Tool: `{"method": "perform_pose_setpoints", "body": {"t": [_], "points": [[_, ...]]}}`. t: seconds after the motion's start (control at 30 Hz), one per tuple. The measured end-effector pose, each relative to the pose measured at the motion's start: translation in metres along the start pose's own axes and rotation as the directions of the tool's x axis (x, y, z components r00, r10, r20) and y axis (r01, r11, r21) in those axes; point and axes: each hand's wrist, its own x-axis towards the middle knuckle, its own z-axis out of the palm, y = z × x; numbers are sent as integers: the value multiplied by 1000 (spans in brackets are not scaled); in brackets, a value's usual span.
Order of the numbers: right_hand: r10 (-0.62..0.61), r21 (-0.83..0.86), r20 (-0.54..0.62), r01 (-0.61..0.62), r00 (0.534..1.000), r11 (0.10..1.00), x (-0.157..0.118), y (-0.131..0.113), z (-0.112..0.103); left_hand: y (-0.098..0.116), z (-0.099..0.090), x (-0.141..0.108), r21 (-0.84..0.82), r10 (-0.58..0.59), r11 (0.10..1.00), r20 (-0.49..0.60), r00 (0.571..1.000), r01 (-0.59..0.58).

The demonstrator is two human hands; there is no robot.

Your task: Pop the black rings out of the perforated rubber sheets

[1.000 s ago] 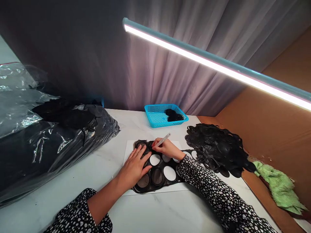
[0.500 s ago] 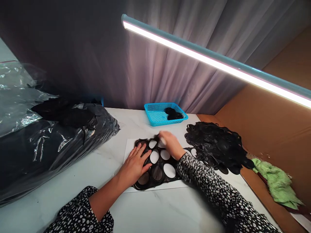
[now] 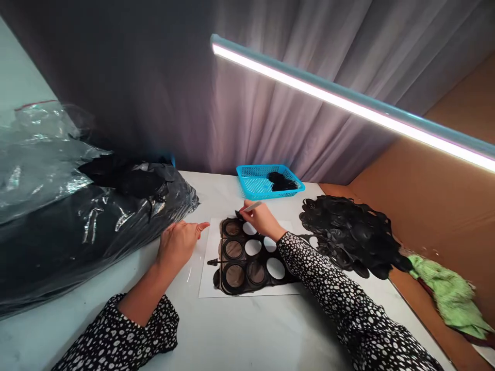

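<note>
Black perforated sheet point(image 3: 245, 262): thin, matte, apparently flexible, with round holes in rows; it lies flat on a white paper sheet point(image 3: 209, 273). Some holes show the white beneath, while others hold brownish, semi-transparent round discs point(image 3: 234, 275) with dark rims. Right hand point(image 3: 263, 219): at the sheet's upper edge, fingers closed around a slim white pen point(image 3: 252, 207), its tip down near the black material. Left hand point(image 3: 178, 243): open and apart from the right, palm down, index finger extended, just left of the paper and not touching the black sheet. Both forearms end in black sleeves point(image 3: 328, 288) with white dots. Surroundings: white marble-patterned table point(image 3: 228, 330); turquoise plastic mesh basket point(image 3: 270, 181) holding a small heap of black pieces point(image 3: 281, 181); larger, curling pile of black cut pieces point(image 3: 351, 234) to the right of the sheet; bulging, glossy black plastic bag point(image 3: 77, 226) to the left; crumpled green cloth point(image 3: 450, 296) on a brown cardboard panel point(image 3: 436, 206); pleated grey curtain point(image 3: 270, 103); lit LED tube lamp point(image 3: 348, 100) overhead.
</note>
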Motion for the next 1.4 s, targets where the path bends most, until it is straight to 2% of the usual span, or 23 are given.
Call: {"method": "perform_pose_setpoints", "body": {"t": [0.07,0.13,0.27,0.43,0.73,0.83,0.93,1.0,1.07,1.13,1.17,1.23,1.3,1.4], "points": [[-13,102,89,4,996,995,-3,-2,17,-1,3,-3,-40,64,997,-9,998,-65],[-8,186,146,-20,989,982,-6,-2,27,5,13,-7,-113,181,977,-16,983,-181],[12,269,226,-74,974,960,-10,2,30,19,36,-17,-171,327,935,75,942,-311],[59,314,266,-145,962,938,-11,5,29,17,45,-24,-216,347,923,109,932,-318],[38,316,259,-122,965,941,-9,9,31,16,45,-23,-219,346,926,165,923,-308],[-7,236,242,-51,970,970,-13,3,31,14,45,-25,-248,338,924,172,925,-291],[-154,14,244,155,958,988,-24,-10,36,12,44,-26,-274,329,924,214,920,-267],[-244,-147,278,292,929,945,-28,-14,36,11,42,-27,-290,330,922,237,914,-257],[-231,-257,212,282,950,924,-26,-9,28,12,41,-28,-297,326,922,248,912,-249],[-102,-302,-11,94,995,949,-17,5,9,12,40,-27,-297,316,925,251,915,-238],[-19,-295,-142,-24,990,955,-13,13,-3,11,39,-27,-295,313,926,255,915,-235],[85,-256,-324,-174,942,951,-7,27,-26,8,39,-24,-288,318,927,269,909,-239],[98,-199,-370,-181,924,963,-10,30,-38,4,37,-19,-266,330,929,285,900,-256],[26,-82,-241,-47,970,996,-32,11,-25,-1,32,-13,-201,310,944,275,910,-261]]}}
